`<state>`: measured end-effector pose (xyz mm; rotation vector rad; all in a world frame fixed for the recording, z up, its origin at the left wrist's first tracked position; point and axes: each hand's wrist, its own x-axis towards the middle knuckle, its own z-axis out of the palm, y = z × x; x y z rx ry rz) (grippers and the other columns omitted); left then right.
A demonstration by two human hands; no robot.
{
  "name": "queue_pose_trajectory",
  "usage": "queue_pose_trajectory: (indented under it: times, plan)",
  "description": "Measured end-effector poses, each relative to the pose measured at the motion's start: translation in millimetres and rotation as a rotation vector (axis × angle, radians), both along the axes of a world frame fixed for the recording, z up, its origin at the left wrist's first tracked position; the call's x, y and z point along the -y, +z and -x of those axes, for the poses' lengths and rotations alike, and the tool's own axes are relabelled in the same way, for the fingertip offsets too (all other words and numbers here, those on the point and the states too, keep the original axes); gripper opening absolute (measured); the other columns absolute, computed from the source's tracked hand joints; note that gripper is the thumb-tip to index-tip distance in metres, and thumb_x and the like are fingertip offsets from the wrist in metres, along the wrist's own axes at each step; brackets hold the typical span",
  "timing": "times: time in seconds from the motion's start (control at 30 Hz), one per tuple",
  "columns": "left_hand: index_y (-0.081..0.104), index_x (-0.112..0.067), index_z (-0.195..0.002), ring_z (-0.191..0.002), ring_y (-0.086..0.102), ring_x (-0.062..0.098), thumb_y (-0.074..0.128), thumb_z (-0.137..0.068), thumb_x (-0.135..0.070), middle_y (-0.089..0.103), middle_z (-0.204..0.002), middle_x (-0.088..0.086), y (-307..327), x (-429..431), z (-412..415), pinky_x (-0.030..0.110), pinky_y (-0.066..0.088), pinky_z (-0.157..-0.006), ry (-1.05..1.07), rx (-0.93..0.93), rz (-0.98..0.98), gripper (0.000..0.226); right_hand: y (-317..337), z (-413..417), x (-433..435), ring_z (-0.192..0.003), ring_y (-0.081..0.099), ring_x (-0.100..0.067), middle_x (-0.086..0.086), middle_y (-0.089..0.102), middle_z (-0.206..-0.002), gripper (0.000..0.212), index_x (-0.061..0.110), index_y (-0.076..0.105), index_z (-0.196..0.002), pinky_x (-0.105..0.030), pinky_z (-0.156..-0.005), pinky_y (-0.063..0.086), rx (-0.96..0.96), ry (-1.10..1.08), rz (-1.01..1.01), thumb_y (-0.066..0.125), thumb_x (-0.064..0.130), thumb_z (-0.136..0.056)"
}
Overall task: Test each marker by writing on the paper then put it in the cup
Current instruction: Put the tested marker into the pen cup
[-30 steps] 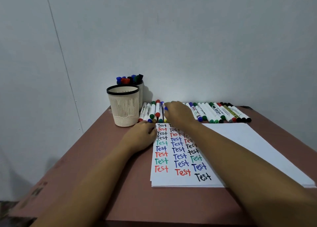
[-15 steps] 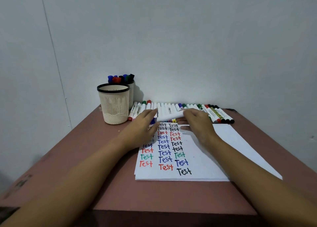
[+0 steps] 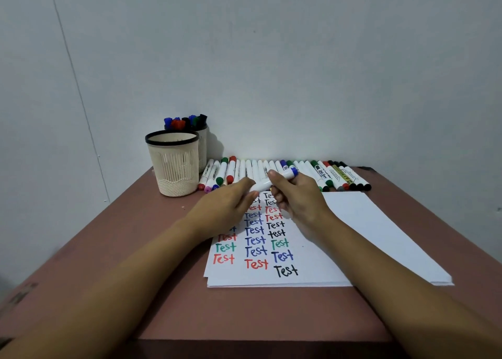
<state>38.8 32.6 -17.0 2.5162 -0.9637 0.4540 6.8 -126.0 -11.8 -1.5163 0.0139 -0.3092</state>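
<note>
Marker (image 3: 263, 184) above brown table (image 3: 244, 312), grey wall (image 3: 271, 60).

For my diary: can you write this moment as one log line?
left hand: holds marker | right hand: holds same marker | blue cap: on | place: above paper

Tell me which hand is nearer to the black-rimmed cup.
Left. The left hand is right of the black-rimmed cup, apart from it; the right hand is farther right, beyond the left. Both hold the blue-capped marker.
</note>
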Motion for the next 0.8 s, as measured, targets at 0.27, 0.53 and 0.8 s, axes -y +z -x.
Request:
queue_pose_trajectory:
  times: [0.27, 0.53, 0.8]
  plan:
    - [0.051, -0.024, -0.121, -0.057, 0.047, 0.003, 0.047, -0.093, -0.043, 0.048, -0.066, -0.013, -1, -7, 2, 0.025, 0.036, -0.053, 0.015, -0.083, 0.195, 0.034, 2, 3, 6, -0.055, 0.047, -0.007, 0.001, 0.055, -0.062, 0.014, 0.01, 0.061, -0.083, -0.022, -0.057, 0.042, 0.096, 0.114, -0.024, 0.062, 0.022, -0.091]
    - [0.04, -0.023, -0.107, -0.067, 0.049, 0.005, 0.033, -0.093, -0.048, 0.054, -0.079, -0.007, 1, -13, -1, 0.022, 0.039, -0.06, 0.05, -0.231, 0.485, 0.031, 19, 4, 16, -0.053, 0.061, -0.017, -0.008, 0.06, -0.072, 0.014, 0.013, 0.051, -0.088, -0.027, -0.052, 0.055, 0.065, 0.023, -0.459, 0.054, 0.024, -0.096]
    - [0.039, -0.017, -0.1, -0.08, 0.049, 0.021, 0.037, -0.093, -0.002, 0.052, -0.092, 0.007, -5, -18, -19, 0.035, 0.04, -0.068, 0.145, -0.295, 0.611, 0.017, 32, -16, 44, -0.069, 0.065, -0.033, -0.02, 0.057, -0.092, 0.013, 0.011, 0.044, -0.088, -0.033, -0.059, 0.06, 0.014, -0.03, -0.522, 0.052, 0.004, -0.095]
